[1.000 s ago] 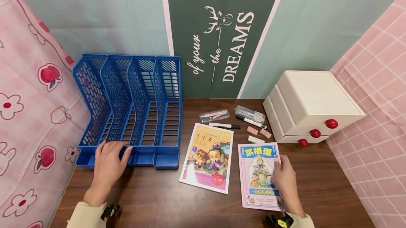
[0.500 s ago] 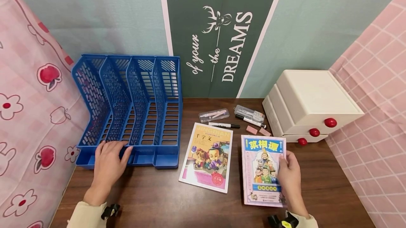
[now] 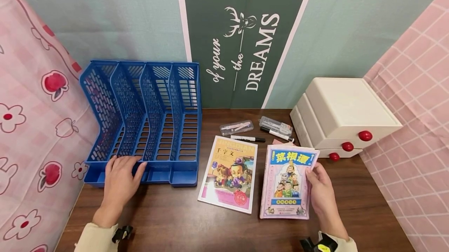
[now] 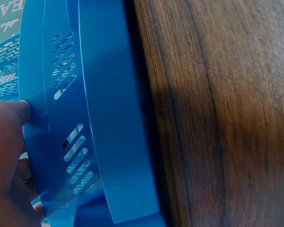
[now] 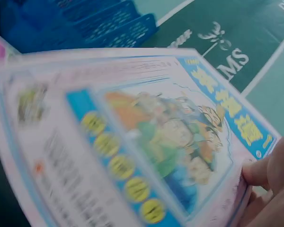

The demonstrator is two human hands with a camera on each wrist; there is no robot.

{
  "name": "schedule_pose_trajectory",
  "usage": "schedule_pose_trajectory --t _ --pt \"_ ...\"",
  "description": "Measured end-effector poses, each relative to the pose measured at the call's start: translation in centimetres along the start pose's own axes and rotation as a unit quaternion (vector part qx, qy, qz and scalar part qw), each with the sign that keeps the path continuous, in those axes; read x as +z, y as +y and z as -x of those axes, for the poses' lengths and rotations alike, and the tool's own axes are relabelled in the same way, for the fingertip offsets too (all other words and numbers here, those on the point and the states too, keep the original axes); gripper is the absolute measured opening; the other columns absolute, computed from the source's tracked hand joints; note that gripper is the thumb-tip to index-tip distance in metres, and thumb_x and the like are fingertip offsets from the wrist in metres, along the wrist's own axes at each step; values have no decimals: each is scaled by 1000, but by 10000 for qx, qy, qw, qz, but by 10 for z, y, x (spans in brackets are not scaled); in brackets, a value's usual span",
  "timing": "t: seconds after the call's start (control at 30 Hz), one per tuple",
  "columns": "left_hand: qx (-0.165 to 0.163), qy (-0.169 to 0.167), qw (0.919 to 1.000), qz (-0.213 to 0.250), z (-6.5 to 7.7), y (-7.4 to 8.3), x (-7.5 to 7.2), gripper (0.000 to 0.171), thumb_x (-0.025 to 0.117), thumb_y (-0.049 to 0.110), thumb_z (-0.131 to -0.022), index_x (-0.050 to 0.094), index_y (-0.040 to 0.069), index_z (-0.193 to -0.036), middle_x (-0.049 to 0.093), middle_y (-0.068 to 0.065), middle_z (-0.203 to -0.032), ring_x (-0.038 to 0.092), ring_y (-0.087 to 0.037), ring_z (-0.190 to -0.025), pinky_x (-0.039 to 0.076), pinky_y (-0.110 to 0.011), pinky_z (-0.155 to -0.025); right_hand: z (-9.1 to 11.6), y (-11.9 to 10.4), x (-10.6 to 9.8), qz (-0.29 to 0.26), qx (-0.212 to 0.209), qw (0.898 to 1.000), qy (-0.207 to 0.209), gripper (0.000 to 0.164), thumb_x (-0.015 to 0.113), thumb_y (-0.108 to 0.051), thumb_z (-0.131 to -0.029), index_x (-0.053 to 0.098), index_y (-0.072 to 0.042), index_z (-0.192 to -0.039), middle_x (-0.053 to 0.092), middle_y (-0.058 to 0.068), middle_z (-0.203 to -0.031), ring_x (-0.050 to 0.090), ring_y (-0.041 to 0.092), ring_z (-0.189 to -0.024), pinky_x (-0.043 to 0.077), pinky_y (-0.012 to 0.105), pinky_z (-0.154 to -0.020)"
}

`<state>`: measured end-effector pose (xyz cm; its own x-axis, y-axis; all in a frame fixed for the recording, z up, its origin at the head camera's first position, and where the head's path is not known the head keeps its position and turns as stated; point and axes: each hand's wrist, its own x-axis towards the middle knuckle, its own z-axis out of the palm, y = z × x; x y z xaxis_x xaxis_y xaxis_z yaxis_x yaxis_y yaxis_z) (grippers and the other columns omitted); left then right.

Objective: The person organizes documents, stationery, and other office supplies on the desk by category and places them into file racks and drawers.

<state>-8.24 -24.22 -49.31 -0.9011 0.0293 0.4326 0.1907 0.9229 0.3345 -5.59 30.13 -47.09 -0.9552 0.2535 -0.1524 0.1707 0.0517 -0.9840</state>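
Observation:
My left hand (image 3: 121, 182) grips the front rail of a blue file rack (image 3: 184, 168), its fingers curled over the edge; the left wrist view shows the thumb (image 4: 22, 111) at the rim of the blue panel. My right hand (image 3: 320, 193) pinches the right edge of a pink-bordered book (image 3: 289, 185) with a blue title band, thumb on the cover. This book is tilted and raised off the table. Left of it a yellow-and-pink book (image 3: 229, 174) lies flat on the table.
Behind the books lie two clear cases (image 3: 236, 127), two markers (image 3: 247, 139) and a partly covered pink eraser (image 3: 280, 141). A white drawer unit (image 3: 350, 108) with red knobs stands at the right. Curtains hang along both sides and the back.
My right hand has lifted the pink-bordered book from the table and tilted it. It now covers the white eraser and most of the pink ones. My left hand stays put.

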Motion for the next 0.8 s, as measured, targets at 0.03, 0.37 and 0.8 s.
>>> schedule_pose_trajectory --t 0.03,0.37,0.8 --pt "8 1 10000 -2 0 0 0 28 76 17 -90 71 -3 -109 69 -27 -110 55 -45 -112 24 -64 -113 -1 0 -1 -286 -154 9993 -172 21 42 -20 -110 53 -17 -127 69 -11 -99 65 8 -84 51 24 -73" --pt "30 22 10000 7 1 1 1 28 76 16 -90 71 -4 -108 69 -27 -110 56 -45 -112 25 -64 -112 -6 -3 11 -1987 -957 9740 -508 27 38 -16 -110 51 -16 -133 65 -5 -113 59 8 -98 43 21 -84" --pt "72 93 9999 -9 1 0 2 28 77 17 -89 71 -3 -108 69 -27 -109 56 -45 -112 25 -63 -112 -9 -3 25 -2498 -530 9656 -497 29 31 -25 -112 47 -22 -136 65 -8 -113 61 5 -97 47 20 -81"
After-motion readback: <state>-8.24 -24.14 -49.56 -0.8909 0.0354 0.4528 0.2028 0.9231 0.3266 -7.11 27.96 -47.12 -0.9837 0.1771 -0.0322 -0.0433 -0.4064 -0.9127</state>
